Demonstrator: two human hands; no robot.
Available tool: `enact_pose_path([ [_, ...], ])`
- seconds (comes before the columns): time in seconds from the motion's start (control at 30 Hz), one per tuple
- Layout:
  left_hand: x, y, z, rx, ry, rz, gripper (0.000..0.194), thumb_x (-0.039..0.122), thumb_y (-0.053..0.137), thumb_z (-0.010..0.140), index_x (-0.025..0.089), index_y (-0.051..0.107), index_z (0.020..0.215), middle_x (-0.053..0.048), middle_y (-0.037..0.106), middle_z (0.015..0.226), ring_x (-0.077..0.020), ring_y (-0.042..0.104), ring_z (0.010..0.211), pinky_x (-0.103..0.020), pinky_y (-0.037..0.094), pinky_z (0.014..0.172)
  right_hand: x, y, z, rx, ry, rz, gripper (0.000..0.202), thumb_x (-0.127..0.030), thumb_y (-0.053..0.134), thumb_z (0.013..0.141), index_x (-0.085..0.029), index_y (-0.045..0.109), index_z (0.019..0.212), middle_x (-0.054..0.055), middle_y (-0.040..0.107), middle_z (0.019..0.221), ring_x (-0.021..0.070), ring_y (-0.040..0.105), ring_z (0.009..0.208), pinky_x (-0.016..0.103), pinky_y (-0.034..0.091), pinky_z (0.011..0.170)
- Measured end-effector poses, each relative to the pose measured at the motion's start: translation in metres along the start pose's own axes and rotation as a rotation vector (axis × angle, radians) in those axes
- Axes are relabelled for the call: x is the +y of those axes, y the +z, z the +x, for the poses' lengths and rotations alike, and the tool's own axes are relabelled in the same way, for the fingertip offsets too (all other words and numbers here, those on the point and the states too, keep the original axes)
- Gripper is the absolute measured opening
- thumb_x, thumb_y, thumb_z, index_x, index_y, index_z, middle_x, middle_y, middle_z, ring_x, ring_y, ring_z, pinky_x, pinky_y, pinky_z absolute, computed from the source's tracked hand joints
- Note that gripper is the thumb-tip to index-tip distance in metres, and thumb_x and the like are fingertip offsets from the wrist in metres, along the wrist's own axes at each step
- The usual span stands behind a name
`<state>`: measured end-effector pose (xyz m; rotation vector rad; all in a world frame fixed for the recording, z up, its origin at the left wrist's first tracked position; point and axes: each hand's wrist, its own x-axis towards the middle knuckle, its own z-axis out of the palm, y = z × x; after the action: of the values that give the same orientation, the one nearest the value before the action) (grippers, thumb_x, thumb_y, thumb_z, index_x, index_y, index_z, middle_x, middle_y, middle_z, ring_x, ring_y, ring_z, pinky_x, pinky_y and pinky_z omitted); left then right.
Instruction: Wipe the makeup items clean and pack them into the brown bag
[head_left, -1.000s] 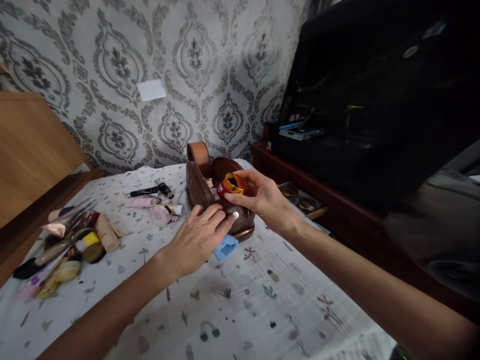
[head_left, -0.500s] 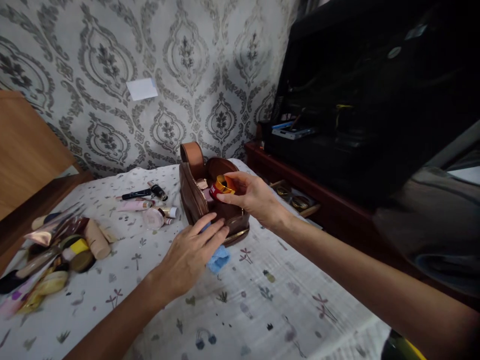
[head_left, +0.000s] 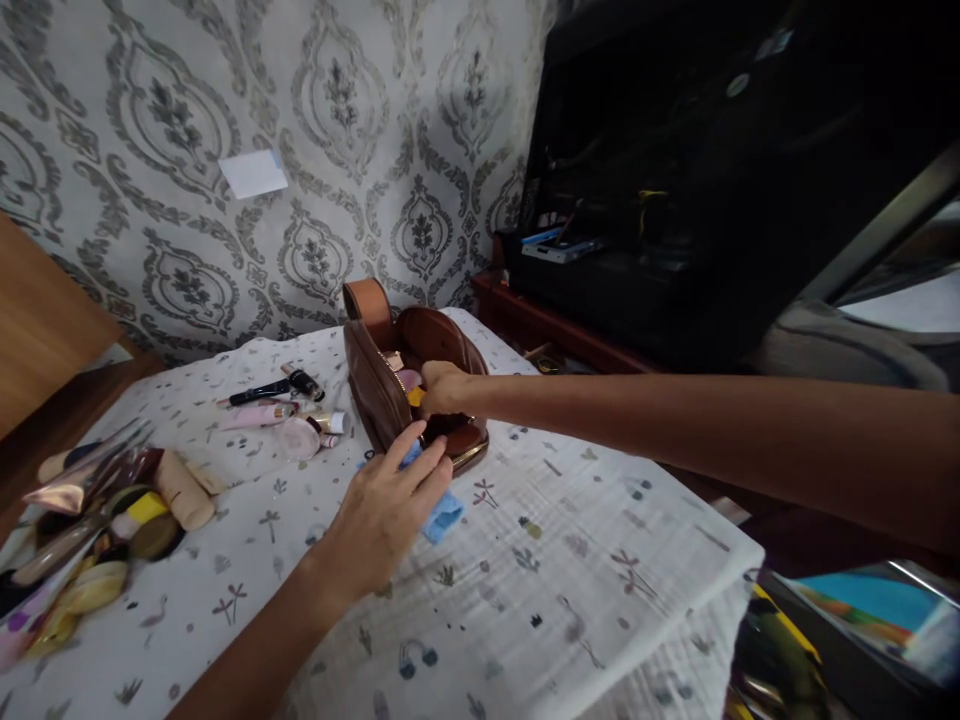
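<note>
A brown leather bag (head_left: 367, 385) stands unzipped on the patterned white cloth (head_left: 495, 600), its strap loop at the back left. My right hand (head_left: 446, 388) reaches down inside it, fingertips hidden; a bit of yellow-orange (head_left: 415, 397) shows beside them, and pinkish items lie in the bag. At the bag's front edge rests my left hand (head_left: 386, 505), fingers spread over a blue cloth (head_left: 444, 515) that sticks out below them.
Several brushes and cosmetics (head_left: 180, 490) are heaped at the left. Nearer the bag lie tubes and a round pink compact (head_left: 298, 438). A dark screen (head_left: 637, 200) stands at the right on a reddish-brown cabinet (head_left: 517, 305). White paper (head_left: 253, 173) is on the wall.
My right hand has gone down into the bag with the red and gold item, which is now mostly hidden. My left hand stays at the bag's front. The view has shifted slightly.
</note>
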<state>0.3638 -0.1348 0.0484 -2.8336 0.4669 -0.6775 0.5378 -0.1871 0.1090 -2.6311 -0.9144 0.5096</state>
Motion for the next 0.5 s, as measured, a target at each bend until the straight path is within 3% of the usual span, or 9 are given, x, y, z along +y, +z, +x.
enact_pose_path([
  [0.1,0.0,0.002,-0.001,0.002,0.004,0.017,0.045,-0.001,0.041,0.085,0.012,0.053,0.127,-0.013,0.06,0.136,-0.0336,0.041,0.14,-0.039,0.06,0.083,-0.003,0.008,0.003,-0.069,0.031,-0.039,0.022,-0.004,0.075,0.067,-0.006,0.075,0.089,0.013,0.075,0.086,0.0239,0.072,0.081,0.024,0.052,0.06],
  [0.27,0.0,0.003,-0.003,0.008,0.012,0.002,0.046,-0.001,0.043,0.083,0.011,0.053,0.126,-0.014,0.058,0.138,-0.0352,0.039,0.141,-0.039,0.059,0.083,-0.001,0.015,0.002,-0.075,0.041,-0.03,0.023,-0.006,0.068,0.077,-0.005,0.074,0.1,0.014,0.076,0.098,0.0216,0.073,0.09,0.022,0.054,0.068],
  [0.5,0.0,0.002,-0.002,0.028,0.013,0.005,0.046,-0.002,0.042,0.081,0.011,0.053,0.124,-0.013,0.059,0.137,-0.0344,0.039,0.141,-0.038,0.059,0.082,0.0,0.018,0.003,-0.011,0.092,0.04,0.022,-0.007,0.068,0.077,-0.004,0.076,0.098,0.012,0.076,0.085,0.0216,0.074,0.078,0.019,0.051,0.06],
])
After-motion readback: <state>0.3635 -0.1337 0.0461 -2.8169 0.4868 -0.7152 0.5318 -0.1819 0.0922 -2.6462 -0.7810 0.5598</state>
